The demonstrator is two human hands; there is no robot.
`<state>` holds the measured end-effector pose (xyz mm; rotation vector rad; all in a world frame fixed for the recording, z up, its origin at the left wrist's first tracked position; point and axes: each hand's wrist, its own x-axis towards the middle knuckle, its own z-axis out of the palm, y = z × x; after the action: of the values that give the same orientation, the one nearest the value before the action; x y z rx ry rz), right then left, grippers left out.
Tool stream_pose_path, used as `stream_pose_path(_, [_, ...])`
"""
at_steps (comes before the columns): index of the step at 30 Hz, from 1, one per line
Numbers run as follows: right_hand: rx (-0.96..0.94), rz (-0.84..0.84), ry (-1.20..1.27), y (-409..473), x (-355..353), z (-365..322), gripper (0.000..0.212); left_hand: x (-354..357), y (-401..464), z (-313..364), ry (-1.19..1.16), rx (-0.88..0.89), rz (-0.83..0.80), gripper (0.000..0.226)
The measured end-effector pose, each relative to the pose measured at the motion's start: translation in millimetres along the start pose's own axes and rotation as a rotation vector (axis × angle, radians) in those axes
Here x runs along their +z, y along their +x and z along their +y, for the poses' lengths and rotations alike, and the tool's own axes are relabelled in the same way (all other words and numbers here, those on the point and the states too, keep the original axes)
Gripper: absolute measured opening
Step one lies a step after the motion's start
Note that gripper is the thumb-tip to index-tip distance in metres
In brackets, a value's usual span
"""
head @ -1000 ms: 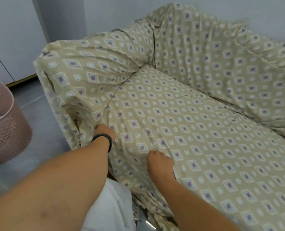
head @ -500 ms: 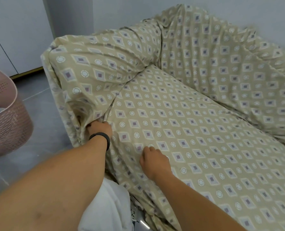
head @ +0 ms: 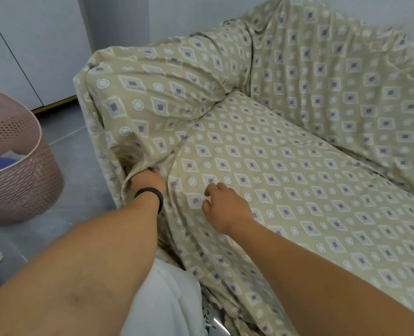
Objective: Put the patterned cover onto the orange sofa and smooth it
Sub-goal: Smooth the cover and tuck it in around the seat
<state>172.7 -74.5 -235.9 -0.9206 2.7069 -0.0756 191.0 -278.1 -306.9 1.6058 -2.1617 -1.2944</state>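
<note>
Right hand (head: 225,207) lifted, perhaps off one cover (head: 286,166); left hand (head: 149,179) tucks.

The patterned cover (head: 286,166) hid the whole sofa; none of its orange showed. The left hand (head: 147,181) had its fingertips buried in a fold beside the armrest, so its grip could not be judged. Left of that, the frame's edge cropped a pink basket (head: 19,170).

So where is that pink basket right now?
In the head view, the pink basket stands on the grey floor at the left edge, left of the covered sofa arm.
</note>
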Motion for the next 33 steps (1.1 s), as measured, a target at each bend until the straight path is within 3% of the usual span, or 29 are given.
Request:
stream_pose_path(7, [0.040, 0.005, 0.009, -11, -17, 20, 0.036, -6, 7, -1, 0.197, -0.048, -0.001, 0.048])
stream_pose_path(11, [0.096, -0.004, -0.012, -23, -31, 33, 0.036, -15, -12, 16, 0.337, -0.033, -0.140, 0.050])
stream_pose_path(14, [0.127, 0.012, -0.025, -37, -44, 41, 0.035, -22, -49, 32, 0.278, -0.078, -0.283, 0.074])
stream_pose_path(16, [0.141, 0.029, -0.021, -50, -58, 44, 0.036, -22, -77, 40, 0.392, 0.124, -0.386, 0.067])
stream_pose_path(18, [0.149, 0.060, 0.006, -64, -71, 47, 0.038, -22, -104, 51, 0.651, 0.483, -0.438, 0.040])
stream_pose_path(20, [0.151, 0.124, 0.052, -87, -88, 50, 0.037, -24, -142, 67, 0.889, 0.874, -0.363, 0.026])
stream_pose_path(23, [0.153, 0.216, 0.111, -132, -104, 56, 0.035, -27, -208, 78, 1.057, 1.342, -0.262, 0.026])
stream_pose_path(28, [0.240, 0.310, 0.193, -214, -104, 86, 0.032, -31, -287, 79, 1.079, 1.677, -0.229, 0.033])
stream_pose_path(33, [0.358, 0.341, 0.316, -285, -71, 120, 0.029, -4, -328, 79, 1.070, 1.720, -0.334, 0.036])
